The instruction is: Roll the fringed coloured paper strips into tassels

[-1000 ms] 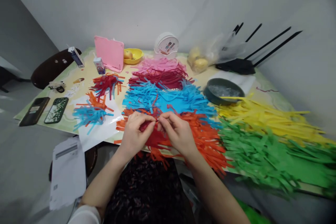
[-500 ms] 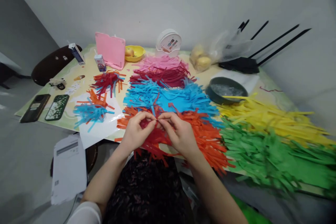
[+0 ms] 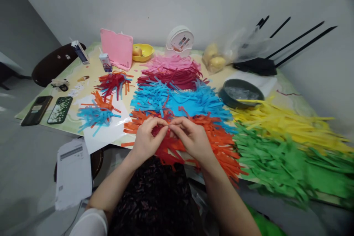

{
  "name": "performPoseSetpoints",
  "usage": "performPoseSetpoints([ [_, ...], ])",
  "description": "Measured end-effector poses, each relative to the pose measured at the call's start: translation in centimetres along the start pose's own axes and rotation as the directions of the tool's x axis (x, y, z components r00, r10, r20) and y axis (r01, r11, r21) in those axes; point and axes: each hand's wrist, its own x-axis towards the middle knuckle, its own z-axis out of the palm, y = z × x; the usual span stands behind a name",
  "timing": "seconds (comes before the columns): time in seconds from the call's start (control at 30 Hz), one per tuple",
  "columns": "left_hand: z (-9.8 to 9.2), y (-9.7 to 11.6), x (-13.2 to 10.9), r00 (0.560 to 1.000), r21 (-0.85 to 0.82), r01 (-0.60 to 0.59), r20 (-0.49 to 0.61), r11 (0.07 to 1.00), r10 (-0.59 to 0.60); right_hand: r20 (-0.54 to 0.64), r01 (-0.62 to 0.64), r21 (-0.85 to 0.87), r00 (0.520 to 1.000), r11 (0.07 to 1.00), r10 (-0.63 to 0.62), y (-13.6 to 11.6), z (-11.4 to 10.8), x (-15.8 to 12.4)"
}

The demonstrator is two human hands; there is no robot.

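Two phones lie near the left front corner of the bench (image 3: 90, 57): a dark phone (image 3: 37, 110) outermost, then a flowered phone (image 3: 59, 110) just beside it. Toward the left back corner stands a tall carton (image 3: 80, 52), then a small carton (image 3: 105, 62) in front of an upright pink case (image 3: 116, 48). Between these and the front edge lie a blue bunch of strips (image 3: 96, 116), partly on a white sheet (image 3: 101, 138) that juts over the front edge, and a red bunch of strips (image 3: 112, 83) behind it.

The left hand (image 3: 149, 138) is over the middle of the front edge, thumb and forefinger drawn narrow into a pinch. Red strips (image 3: 167, 147) lie beneath and between the two hands, at that edge. The right hand (image 3: 193, 138) meets the left with a similar narrow pinch, tips touching or nearly so; anything between them is too small to tell. Orange strips (image 3: 224, 147) spread under the hands and to the right. Beyond the fingertips, blue strips (image 3: 188, 103), dark red strips (image 3: 177, 77) and pink strips (image 3: 171, 64) run in rows toward the back edge.

Farther right, a dark bowl (image 3: 225, 97) sits behind yellow strips (image 3: 290, 121), and green strips (image 3: 276, 158) overhang the front edge toward the right corner.
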Motion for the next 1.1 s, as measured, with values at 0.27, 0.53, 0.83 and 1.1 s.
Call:
performPoseSetpoints([
  [0.27, 0.3, -0.3, 0.5, 0.977, -0.398, 0.213, 0.066, 0.892, -0.204, -0.021, -0.027, 0.125, 0.999, 0.992, 0.03, -0.3, 0.1, 0.1],
  [0.53, 0.6, -0.3, -0.3, 0.983, -0.323, 0.144, -0.06, 0.935, -0.172, 0.014, -0.091, 0.208, 0.996, 0.974, 0.091, -0.5, -0.2, 0.6],
  [0.83, 0.8, -0.1, -0.2, 0.978, -0.406, 0.2, 0.034, 0.892, -0.204, -0.044, -0.036, 0.101, 0.998, 0.994, 0.041, -1.1, -1.4, 0.5],
  [1.1, 0.3, -0.6, 0.2, 0.966, -0.432, 0.249, 0.048, 0.867, -0.254, -0.176, 0.0, 0.109, 0.984, 0.994, 0.019, -2.3, -0.8, 0.5],
])
